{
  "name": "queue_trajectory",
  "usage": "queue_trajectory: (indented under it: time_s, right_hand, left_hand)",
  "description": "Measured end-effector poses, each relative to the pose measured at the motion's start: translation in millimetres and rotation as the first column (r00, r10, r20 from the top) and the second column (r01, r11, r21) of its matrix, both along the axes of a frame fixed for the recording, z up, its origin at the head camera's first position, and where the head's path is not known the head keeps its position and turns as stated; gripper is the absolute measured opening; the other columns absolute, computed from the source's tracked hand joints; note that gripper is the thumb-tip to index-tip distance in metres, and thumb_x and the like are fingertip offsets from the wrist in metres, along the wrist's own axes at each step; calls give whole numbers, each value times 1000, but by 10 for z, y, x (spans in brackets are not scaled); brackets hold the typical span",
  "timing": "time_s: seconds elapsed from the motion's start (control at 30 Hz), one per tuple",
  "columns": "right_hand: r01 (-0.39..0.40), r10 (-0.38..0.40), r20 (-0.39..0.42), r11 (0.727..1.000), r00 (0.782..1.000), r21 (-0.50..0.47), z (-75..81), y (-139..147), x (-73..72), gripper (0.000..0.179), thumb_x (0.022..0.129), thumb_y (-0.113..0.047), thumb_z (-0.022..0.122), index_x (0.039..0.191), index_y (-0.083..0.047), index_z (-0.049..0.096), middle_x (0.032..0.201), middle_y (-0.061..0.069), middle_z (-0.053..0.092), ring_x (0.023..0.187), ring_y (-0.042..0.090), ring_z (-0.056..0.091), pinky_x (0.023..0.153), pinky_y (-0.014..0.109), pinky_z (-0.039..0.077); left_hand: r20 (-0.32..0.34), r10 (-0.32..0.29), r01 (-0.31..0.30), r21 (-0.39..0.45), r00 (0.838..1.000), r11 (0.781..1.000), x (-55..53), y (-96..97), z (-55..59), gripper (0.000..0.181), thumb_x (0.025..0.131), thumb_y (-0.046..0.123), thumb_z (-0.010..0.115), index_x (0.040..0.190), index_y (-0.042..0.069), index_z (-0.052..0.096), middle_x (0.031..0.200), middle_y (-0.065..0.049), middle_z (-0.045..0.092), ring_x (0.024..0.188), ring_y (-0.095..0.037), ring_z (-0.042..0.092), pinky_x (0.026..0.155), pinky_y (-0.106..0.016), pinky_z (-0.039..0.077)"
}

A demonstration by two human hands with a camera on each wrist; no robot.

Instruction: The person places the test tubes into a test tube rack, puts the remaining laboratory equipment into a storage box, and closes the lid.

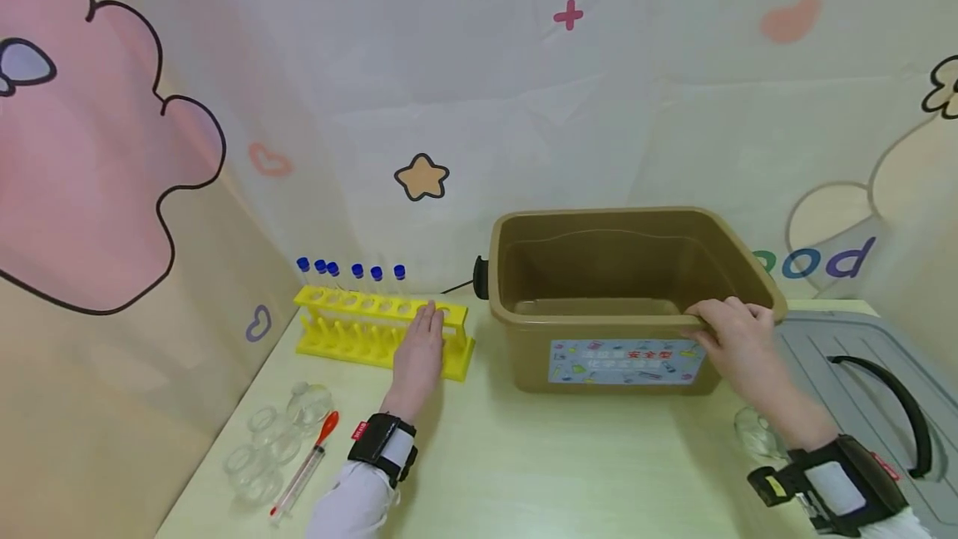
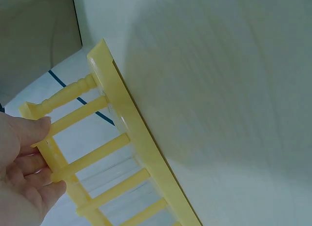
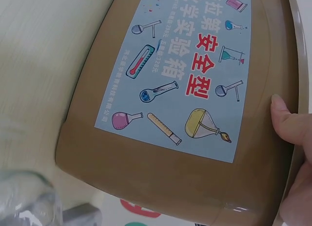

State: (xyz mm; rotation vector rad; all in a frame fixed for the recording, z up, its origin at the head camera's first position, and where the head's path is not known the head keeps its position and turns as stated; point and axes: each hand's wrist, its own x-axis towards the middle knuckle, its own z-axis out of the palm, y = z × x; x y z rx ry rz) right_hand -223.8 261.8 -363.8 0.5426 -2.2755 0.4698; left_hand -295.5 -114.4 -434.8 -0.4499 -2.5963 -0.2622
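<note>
My left hand (image 1: 420, 353) grips the right end of a yellow test tube rack (image 1: 340, 343). Its thumb and fingers pinch the rack's top bar in the left wrist view. Several clear tubes with blue caps (image 1: 357, 270) stand in the rack. My right hand (image 1: 737, 339) holds the front rim of a brown plastic box (image 1: 531, 364), near its right corner. In the right wrist view the thumb (image 3: 285, 120) lies against the outer wall and the other fingers are mostly hidden. A blue picture label (image 1: 627, 362) is stuck on the box's front. The inside looks bare.
Several clear glass vessels (image 1: 258, 472) and a red-bulbed dropper (image 1: 307, 468) lie at the table's left. A grey lid (image 1: 831, 348) with a black handle (image 1: 898, 398) lies at right, beside another glass vessel (image 1: 756, 432). A patterned cloth hangs behind.
</note>
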Motion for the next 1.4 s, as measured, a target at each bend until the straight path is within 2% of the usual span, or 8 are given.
queue_trajectory:
  time_s: [0.27, 0.5, 0.8, 1.17, 1.4]
  right_hand:
    - [-2, 3, 24, 1000, 1000, -9, 19, -168, 19, 27, 61, 5, 76, 81, -1, 59, 68, 8, 57, 64, 25, 44, 70, 54, 25]
    - [-27, 27, -5, 1000, 1000, -15, -13, -251, 14, 29, 59, 7, 76, 81, -1, 59, 70, 8, 58, 66, 25, 46, 69, 53, 26]
    - [-35, 34, -40, 999, 999, -19, -34, -240, 26, 31, 55, 7, 77, 79, -1, 59, 69, 6, 58, 64, 24, 46, 64, 50, 25]
    - [-40, 39, -53, 999, 998, -20, -38, -279, 27, 32, 55, 7, 78, 78, -2, 58, 69, 6, 58, 64, 24, 46, 65, 51, 25]
    - [-34, 34, -49, 999, 998, 4, -39, -366, 77, 34, 53, 6, 79, 79, -2, 59, 70, 6, 58, 67, 24, 47, 66, 50, 25]
  left_hand:
    - [-10, 10, -9, 41, 1000, 999, -87, -24, -12, 38, 83, 1, 63, 118, -6, 50, 128, -22, 43, 117, -32, 41, 92, -39, 35]
    - [6, 27, -27, 58, 1000, 998, -185, -78, -37, 39, 84, 3, 62, 120, -6, 49, 131, -20, 42, 119, -31, 39, 92, -39, 35]
    - [-7, 32, -32, 56, 999, 998, -319, -147, -59, 40, 83, 2, 63, 120, -7, 49, 130, -21, 42, 119, -32, 38, 92, -40, 35]
    - [59, 88, -90, 30, 994, 995, -335, -163, 8, 41, 84, 3, 62, 122, -6, 49, 131, -21, 41, 121, -32, 37, 90, -40, 37]
    - [30, 79, -80, 55, 996, 995, -379, -168, -1, 40, 83, 3, 64, 119, -5, 50, 130, -21, 42, 120, -32, 38, 86, -41, 40]
